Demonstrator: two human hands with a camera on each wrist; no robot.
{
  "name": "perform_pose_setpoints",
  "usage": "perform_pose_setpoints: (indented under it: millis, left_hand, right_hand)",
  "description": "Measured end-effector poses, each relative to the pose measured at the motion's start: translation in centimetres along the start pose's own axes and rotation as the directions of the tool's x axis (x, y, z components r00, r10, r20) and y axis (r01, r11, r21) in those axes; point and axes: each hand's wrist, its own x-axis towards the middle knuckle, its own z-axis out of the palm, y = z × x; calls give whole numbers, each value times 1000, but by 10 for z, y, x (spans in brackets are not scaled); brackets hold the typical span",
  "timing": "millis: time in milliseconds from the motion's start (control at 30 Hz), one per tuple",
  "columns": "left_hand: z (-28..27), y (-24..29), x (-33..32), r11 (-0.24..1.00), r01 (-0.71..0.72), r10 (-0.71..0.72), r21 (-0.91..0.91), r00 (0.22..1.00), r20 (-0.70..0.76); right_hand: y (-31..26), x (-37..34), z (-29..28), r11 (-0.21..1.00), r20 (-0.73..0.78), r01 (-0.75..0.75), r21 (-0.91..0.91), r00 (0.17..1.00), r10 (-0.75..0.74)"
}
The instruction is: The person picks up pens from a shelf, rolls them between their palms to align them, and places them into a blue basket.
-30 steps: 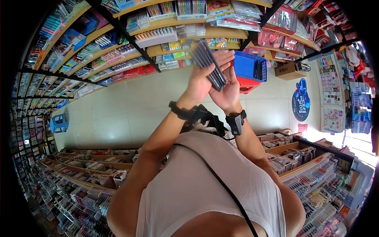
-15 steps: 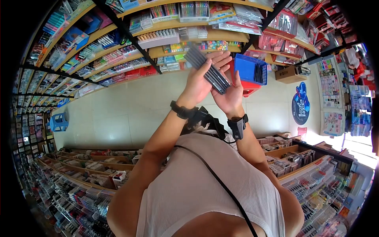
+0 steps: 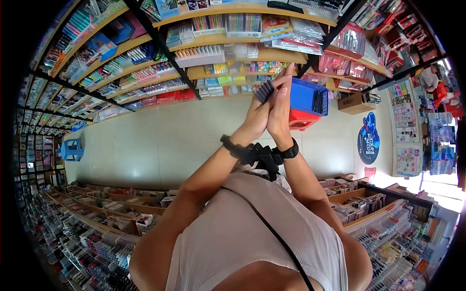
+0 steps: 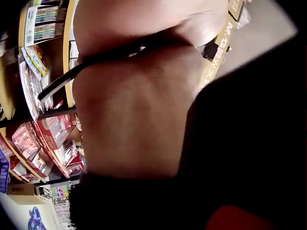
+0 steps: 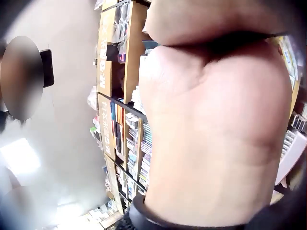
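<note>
Pressing together near the heels, the left hand (image 3: 256,116) and the right hand (image 3: 279,114) hold a bundle of slim, dark, straight-barrelled pens (image 3: 264,92) between them. The left grip is clamped on the bundle, whose ends fan out side by side beyond that hand; the right grip is extended, its fingers straight and lying against the left hand. In the left wrist view, a narrow dark shaft (image 4: 67,84) juts from the crease between the hands. Just beside the fingers is a blue rectangular plastic basket (image 3: 301,94) with more dark, slim pens (image 3: 318,102) inside, on a red, smooth-looking plastic stool (image 3: 303,121). Black bands (image 3: 230,145) circle both wrists, above a pale, finely ribbed top (image 3: 257,208). Pale, glossy tiles (image 3: 141,136) cover the floor.
</note>
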Motion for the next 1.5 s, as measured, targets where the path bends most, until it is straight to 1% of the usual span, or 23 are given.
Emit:
perform_pose_setpoints:
  millis: [67, 100, 133, 200, 233, 300, 400, 533, 600, 667, 800, 867, 900, 967, 1000, 1067, 1100, 1167, 1300, 1367, 1400, 1467, 1500]
  left_hand:
    - [-2, 2, -1, 1000, -12, 12, 12, 1000, 23]
    - [-3, 4, 0, 1000, -14, 13, 20, 999, 41]
    - [-4, 5, -1, 999, -25, 23, 26, 998, 55]
    - [-6, 9, -1, 996, -82, 80, 25, 994, 80]
    - [-7, 12, -1, 993, -114, 111, 24, 989, 93]
    - [-8, 16, -2, 984, -179, 175, 23, 978, 117]
    - [-10, 22, 0, 963, -269, 263, 24, 954, 145]
    - [-10, 28, 6, 940, -340, 332, 26, 929, 166]
    - [-11, 33, 8, 935, -354, 345, 25, 924, 166]
    - [-13, 39, 10, 919, -372, 333, 133, 910, 247]
    - [-6, 38, 5, 916, -369, 331, 156, 916, 227]
    - [-2, 31, 2, 961, -262, 244, 92, 955, 166]
    - [-2, 26, 0, 961, -262, 244, 88, 955, 171]
    - [0, 19, -7, 935, -299, 261, 191, 944, 202]
    - [9, 22, -12, 969, -199, 176, 144, 972, 155]
    - [15, 25, -16, 973, -184, 160, 142, 973, 165]
    - [14, 24, -17, 973, -185, 160, 141, 972, 169]
    - [11, 20, -20, 975, -199, 173, 94, 958, 230]
    - [12, 27, -21, 975, -195, 164, 107, 955, 246]
    - [7, 20, -17, 970, -235, 210, 59, 937, 280]
    - [5, 20, -14, 970, -236, 211, 59, 936, 281]
    - [0, 20, -10, 972, -237, 229, 0, 940, 251]
    - [0, 27, -9, 968, -237, 211, 78, 944, 252]
  right_hand:
    - [3, 2, 6, 997, 7, 50, 63, 999, -50]
    - [5, 3, 9, 988, 26, 23, 155, 999, -27]
    - [5, 3, 11, 986, 34, 34, 161, 999, -40]
    - [2, 1, 14, 979, 49, 127, 157, 989, -136]
    - [0, 1, 17, 974, 52, 83, 209, 994, -96]
    - [-6, 1, 19, 966, 69, 62, 250, 994, -82]
    - [-18, 2, 22, 962, 100, 57, 268, 991, -87]
    - [-36, -3, 21, 962, 144, 59, 268, 984, -101]
    - [-39, -6, 20, 962, 152, 58, 268, 983, -101]
    - [-40, -6, 21, 962, 142, 80, 261, 983, -120]
    - [-43, 2, 17, 955, 132, 40, 295, 988, -82]
    - [-44, 7, 15, 948, 118, 22, 317, 991, -62]
    - [-45, 11, 14, 944, 113, 10, 328, 992, -50]
    - [-43, 18, 10, 936, 97, -17, 351, 995, -18]
    - [-43, 20, 10, 935, 88, -25, 354, 996, -7]
    - [-40, 25, 5, 943, 74, -26, 333, 997, 2]
    - [-38, 27, 2, 941, 77, -27, 337, 997, 1]
    - [-35, 29, -1, 935, 77, -23, 354, 997, -4]
    - [-31, 32, -1, 934, 69, -14, 357, 998, -12]
    - [-31, 29, 2, 918, 68, 10, 396, 997, -41]
    - [-26, 28, 4, 918, 67, 11, 396, 997, -42]
    - [-16, 24, 10, 919, 55, 75, 388, 993, -104]
    - [-28, 20, 13, 934, 53, 14, 357, 998, -35]
